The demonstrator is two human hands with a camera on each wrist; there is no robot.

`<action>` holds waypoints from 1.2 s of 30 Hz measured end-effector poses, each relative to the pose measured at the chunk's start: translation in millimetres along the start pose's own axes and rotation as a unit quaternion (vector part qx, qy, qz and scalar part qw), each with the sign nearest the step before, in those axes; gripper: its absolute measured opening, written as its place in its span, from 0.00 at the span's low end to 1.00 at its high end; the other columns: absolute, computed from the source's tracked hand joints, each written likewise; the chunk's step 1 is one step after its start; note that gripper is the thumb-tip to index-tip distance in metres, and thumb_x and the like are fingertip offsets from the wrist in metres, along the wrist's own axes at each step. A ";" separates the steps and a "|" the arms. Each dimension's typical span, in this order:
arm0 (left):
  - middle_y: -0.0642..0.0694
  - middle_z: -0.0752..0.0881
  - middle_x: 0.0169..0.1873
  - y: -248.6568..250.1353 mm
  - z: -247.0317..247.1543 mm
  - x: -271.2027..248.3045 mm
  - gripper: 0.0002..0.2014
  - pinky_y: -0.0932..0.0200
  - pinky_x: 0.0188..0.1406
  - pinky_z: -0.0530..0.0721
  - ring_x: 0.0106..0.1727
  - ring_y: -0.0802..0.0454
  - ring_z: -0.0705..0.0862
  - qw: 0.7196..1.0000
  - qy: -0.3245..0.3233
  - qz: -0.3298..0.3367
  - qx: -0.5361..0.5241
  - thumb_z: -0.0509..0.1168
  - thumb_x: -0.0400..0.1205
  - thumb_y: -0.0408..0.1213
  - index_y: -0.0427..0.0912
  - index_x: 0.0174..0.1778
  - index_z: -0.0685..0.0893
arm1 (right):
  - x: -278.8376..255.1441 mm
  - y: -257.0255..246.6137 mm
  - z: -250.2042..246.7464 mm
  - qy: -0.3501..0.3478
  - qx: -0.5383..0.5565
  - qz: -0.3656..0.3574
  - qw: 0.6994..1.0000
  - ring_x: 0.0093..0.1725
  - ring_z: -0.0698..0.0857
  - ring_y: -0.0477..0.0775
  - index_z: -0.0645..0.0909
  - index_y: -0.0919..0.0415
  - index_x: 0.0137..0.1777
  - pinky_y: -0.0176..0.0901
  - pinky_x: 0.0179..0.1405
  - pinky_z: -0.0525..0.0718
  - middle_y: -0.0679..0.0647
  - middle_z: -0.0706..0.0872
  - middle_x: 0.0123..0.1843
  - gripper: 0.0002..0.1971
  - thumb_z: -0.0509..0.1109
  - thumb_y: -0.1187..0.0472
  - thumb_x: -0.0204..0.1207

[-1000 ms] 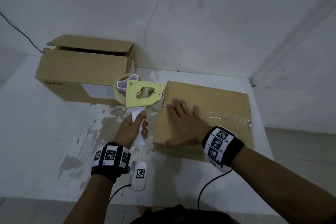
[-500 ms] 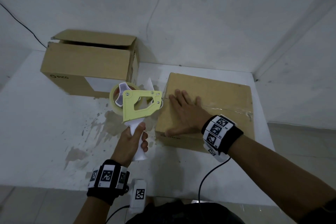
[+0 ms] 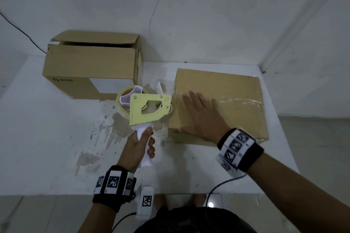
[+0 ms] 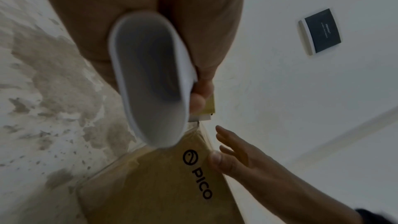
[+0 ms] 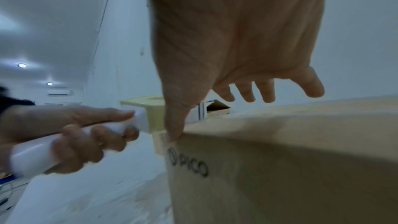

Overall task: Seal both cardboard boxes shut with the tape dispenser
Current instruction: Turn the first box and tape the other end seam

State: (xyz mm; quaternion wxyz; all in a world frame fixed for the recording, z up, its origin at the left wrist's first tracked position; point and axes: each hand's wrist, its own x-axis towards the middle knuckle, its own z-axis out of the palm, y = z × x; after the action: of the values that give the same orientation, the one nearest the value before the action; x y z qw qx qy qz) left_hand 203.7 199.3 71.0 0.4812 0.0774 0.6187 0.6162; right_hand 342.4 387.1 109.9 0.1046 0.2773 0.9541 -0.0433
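My left hand (image 3: pixel 141 143) grips the white handle of the yellow tape dispenser (image 3: pixel 147 108), whose head touches the left edge of the near cardboard box (image 3: pixel 236 119). That box is closed, with a clear tape strip (image 3: pixel 242 101) across its top. My right hand (image 3: pixel 202 113) lies flat on the box top with straight fingers, thumb at the front edge. The second cardboard box (image 3: pixel 89 66) stands at the back left with its top flap ajar. In the left wrist view the handle (image 4: pixel 150 81) fills the palm. The right wrist view shows the right hand (image 5: pixel 247 74) over the box (image 5: pixel 280 159).
Both boxes stand on a white table (image 3: pixel 47 138) with worn brown patches in the middle. A white wall runs behind, meeting a side wall at the right corner. A black cable (image 3: pixel 223 185) hangs off the front edge.
The dispenser stays at the box's left edge and my right hand stays flat on top. My view has pulled back and tilted a little.
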 end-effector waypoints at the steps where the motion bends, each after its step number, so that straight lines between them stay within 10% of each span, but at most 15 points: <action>1: 0.44 0.73 0.27 0.3 -0.9 -0.4 0.11 0.61 0.21 0.70 0.20 0.50 0.69 1.000 -0.006 -0.001 0.000 0.62 0.86 0.41 0.37 0.44 0.77 | -8.7 -4.5 7.1 0.022 0.000 -0.004 1.000 0.86 0.55 0.68 0.49 0.56 0.88 0.76 0.75 0.64 0.61 0.51 0.89 0.49 0.58 0.28 0.75; 5: 0.45 0.73 0.26 -0.3 -2.2 -4.2 0.11 0.61 0.21 0.70 0.20 0.51 0.69 1.000 -0.016 0.001 0.002 0.60 0.86 0.41 0.38 0.44 0.77 | -21.4 -12.0 26.6 0.024 0.020 0.006 0.999 0.81 0.69 0.72 0.63 0.56 0.85 0.80 0.68 0.71 0.64 0.66 0.85 0.41 0.47 0.32 0.77; 9: 0.47 0.73 0.24 -3.1 1.1 -6.3 0.11 0.60 0.20 0.70 0.19 0.52 0.69 1.000 -0.017 0.004 -0.012 0.59 0.87 0.41 0.39 0.43 0.77 | -21.0 -10.5 34.4 0.024 0.028 0.002 0.999 0.86 0.60 0.70 0.55 0.54 0.88 0.81 0.75 0.61 0.62 0.56 0.89 0.42 0.45 0.31 0.78; 14: 0.48 0.73 0.23 -9.1 5.9 -10.0 0.11 0.61 0.20 0.71 0.19 0.53 0.69 1.000 -0.002 0.005 -0.019 0.59 0.87 0.41 0.39 0.42 0.77 | -14.3 -3.2 29.4 0.028 0.164 0.030 0.986 0.89 0.42 0.56 0.50 0.44 0.87 0.71 0.82 0.38 0.50 0.46 0.90 0.43 0.65 0.33 0.77; 36: 0.50 0.72 0.21 -71.5 7.9 -95.9 0.12 0.62 0.19 0.69 0.18 0.54 0.67 0.997 0.053 -0.004 -0.057 0.57 0.88 0.40 0.39 0.40 0.74 | -12.5 -2.5 27.9 0.038 0.210 0.045 0.976 0.89 0.43 0.54 0.55 0.43 0.86 0.70 0.83 0.37 0.47 0.50 0.89 0.43 0.71 0.36 0.74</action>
State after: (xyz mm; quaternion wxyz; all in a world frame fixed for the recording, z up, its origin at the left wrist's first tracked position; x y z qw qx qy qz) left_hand 295.1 122.4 60.9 0.4535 0.0148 0.6075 0.6520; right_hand 356.4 374.6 85.5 0.0091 0.3367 0.9138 -0.2270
